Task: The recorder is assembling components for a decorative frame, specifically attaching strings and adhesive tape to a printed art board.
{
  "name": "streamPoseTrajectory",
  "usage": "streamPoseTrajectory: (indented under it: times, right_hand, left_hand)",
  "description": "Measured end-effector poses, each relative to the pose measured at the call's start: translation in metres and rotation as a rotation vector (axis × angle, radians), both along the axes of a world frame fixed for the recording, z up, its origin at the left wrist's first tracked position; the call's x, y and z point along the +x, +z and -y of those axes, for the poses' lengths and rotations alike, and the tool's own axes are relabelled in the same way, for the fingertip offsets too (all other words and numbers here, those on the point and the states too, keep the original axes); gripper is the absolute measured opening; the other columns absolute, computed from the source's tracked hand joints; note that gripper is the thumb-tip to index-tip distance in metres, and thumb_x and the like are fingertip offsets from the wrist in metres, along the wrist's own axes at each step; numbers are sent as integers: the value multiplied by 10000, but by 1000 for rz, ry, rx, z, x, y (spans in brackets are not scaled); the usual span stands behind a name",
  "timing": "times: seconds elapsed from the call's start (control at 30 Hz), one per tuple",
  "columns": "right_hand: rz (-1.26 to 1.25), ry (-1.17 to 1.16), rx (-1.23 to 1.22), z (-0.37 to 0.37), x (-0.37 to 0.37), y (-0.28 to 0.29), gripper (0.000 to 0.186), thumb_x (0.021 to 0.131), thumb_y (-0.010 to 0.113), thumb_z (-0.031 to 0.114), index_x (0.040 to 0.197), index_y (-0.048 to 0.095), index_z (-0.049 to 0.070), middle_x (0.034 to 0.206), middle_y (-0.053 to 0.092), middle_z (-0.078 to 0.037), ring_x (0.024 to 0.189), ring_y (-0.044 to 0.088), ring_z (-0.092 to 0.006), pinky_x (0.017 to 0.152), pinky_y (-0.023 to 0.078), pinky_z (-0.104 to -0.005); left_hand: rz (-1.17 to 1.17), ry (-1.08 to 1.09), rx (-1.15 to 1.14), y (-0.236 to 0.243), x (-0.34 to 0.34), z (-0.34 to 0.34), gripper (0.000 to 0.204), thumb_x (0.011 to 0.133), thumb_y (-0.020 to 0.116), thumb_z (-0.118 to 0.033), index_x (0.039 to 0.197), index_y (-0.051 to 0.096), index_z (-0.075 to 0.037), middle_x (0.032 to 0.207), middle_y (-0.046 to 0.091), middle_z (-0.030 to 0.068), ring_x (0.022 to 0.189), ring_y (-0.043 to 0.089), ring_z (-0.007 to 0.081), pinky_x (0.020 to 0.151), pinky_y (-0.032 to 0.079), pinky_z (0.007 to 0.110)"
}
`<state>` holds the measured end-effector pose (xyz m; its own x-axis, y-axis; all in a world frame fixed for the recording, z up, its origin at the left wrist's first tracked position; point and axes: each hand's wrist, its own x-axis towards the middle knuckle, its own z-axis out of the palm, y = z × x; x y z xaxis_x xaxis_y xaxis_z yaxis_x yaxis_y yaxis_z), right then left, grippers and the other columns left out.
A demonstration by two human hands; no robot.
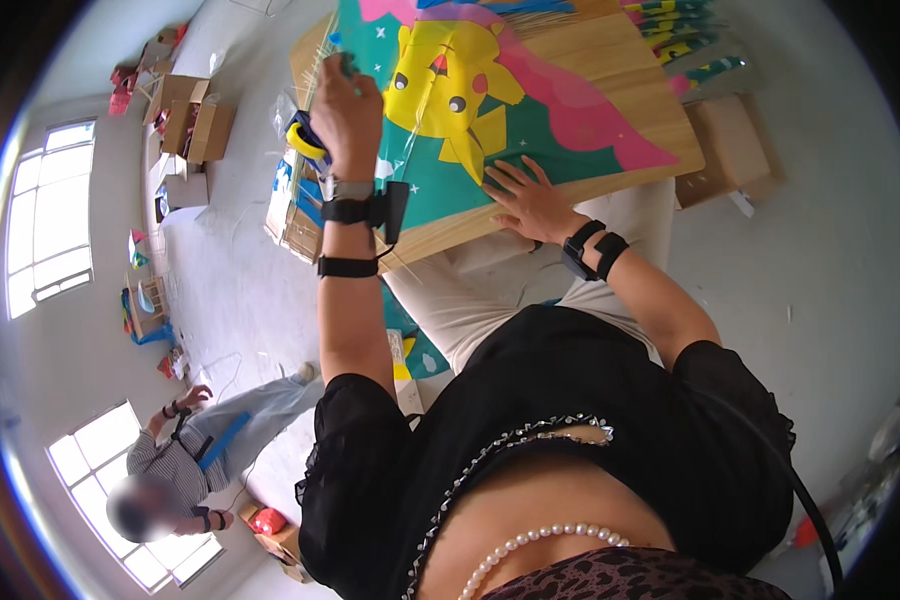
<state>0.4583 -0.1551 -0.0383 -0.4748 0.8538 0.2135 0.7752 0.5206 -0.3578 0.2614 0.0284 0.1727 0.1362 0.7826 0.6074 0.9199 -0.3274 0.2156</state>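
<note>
A green and pink printed sheet, looking like a kite sail (pixel 570 115), lies on the wooden table with a big yellow cartoon figure (pixel 440 85) on it. My left hand (pixel 350 115) is raised over its left edge, fingers closed; a small dark bit shows at the fingertips, too small to name. Flat on the lower edge of the sheet rests my right hand (pixel 535 205), fingers spread and holding nothing. Beside my left wrist is a blue tape dispenser (pixel 308 140) with a yellow roll. Thin pale rods (pixel 320 65) stick out at the table's left side.
The table (pixel 660 130) stands before my knees. Several folded printed pieces (pixel 680 40) lie at its far right, blue strips (pixel 530 6) at the far edge. A cardboard box (pixel 725 150) is at the right, others (pixel 198 120) far left. Another person (pixel 200 440) stands at lower left.
</note>
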Motion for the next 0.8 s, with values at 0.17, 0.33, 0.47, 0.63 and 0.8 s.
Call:
streamPoseTrajectory:
  times: [0.17, 0.33, 0.47, 0.63, 0.8]
  right_hand:
    - [-31, 83, -11, -11, 0, -7, 566, 1008, 545, 478, 1467, 544, 147, 1573, 453, -56, 1511, 321, -244, 1258, 149, -543]
    - [-43, 97, -26, -9, 0, -1, 555, 997, 560, 461, 1457, 558, 150, 1575, 453, -56, 1503, 338, -240, 1257, 161, -539]
    - [-6, 109, -100, -2, -2, 6, 587, 989, 583, 431, 1507, 498, 168, 1599, 422, -57, 1506, 335, -237, 1256, 168, -531]
    - [-47, 44, -14, 10, 13, 7, 543, 992, 605, 363, 1485, 519, 149, 1580, 455, -49, 1494, 360, -222, 1255, 169, -524]
    - [-66, -152, 51, 13, 66, 5, 512, 1012, 595, 319, 1489, 512, 150, 1596, 440, -38, 1485, 379, -211, 1241, 214, -504]
  left_hand:
    - [-21, -108, -6, -59, 33, -2, 253, 875, 611, -109, 1127, 630, -98, 1036, 667, 136, 972, 661, 373, 775, 548, 488]
    - [-65, -260, -103, -134, 43, 4, 284, 883, 614, -84, 1163, 660, -105, 1109, 692, 105, 1081, 627, 355, 909, 517, 445]
    - [-132, -319, -228, -177, 19, 25, 302, 904, 603, -84, 1197, 671, -112, 1185, 698, 82, 1115, 629, 341, 931, 507, 455]
    - [-157, -330, -257, -198, -4, 60, 377, 921, 583, -76, 1290, 657, -91, 1336, 658, 111, 1272, 575, 325, 1067, 445, 463]
    - [-59, -390, -376, -187, -12, 140, 494, 930, 611, -101, 1418, 557, -49, 1492, 526, 171, 1438, 433, 336, 1188, 321, 486]
